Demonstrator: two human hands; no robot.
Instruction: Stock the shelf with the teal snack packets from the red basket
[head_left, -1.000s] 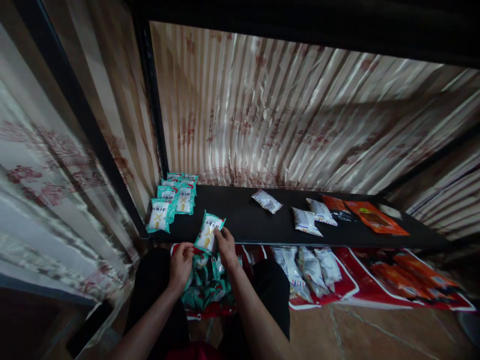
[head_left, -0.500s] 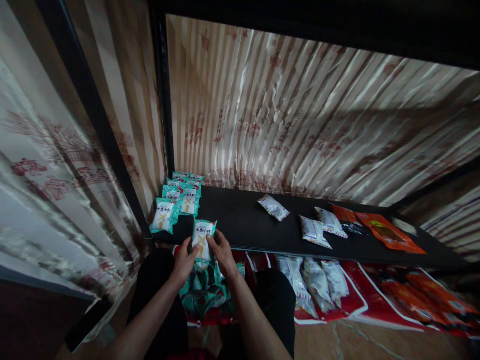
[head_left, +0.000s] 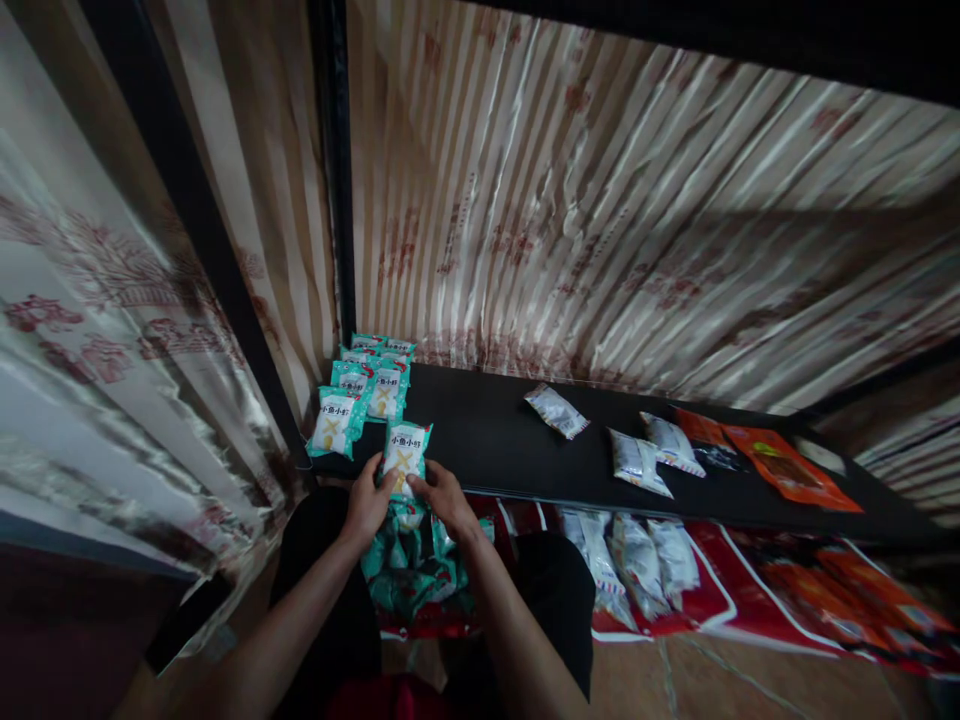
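Note:
Between both hands I hold a green-and-white snack packet upright at the front edge of the black shelf, its printed face toward me. My left hand grips its left side and my right hand its right side, thumbs on the front. Just behind and to the left, several matching packets stand in two overlapping rows in the shelf's left corner. Below my hands lies a heap of the same green packets in a red-lined container, partly covered by my forearms.
Silvery packets lie loose along the shelf's middle and right, beside orange packets. Under the front edge are more silvery packets and orange packets in red containers. A black post and striped curtains bound the shelf.
The held packet has moved slightly closer to the standing rows, both hands still on it. The whole view has shifted a little with my head.

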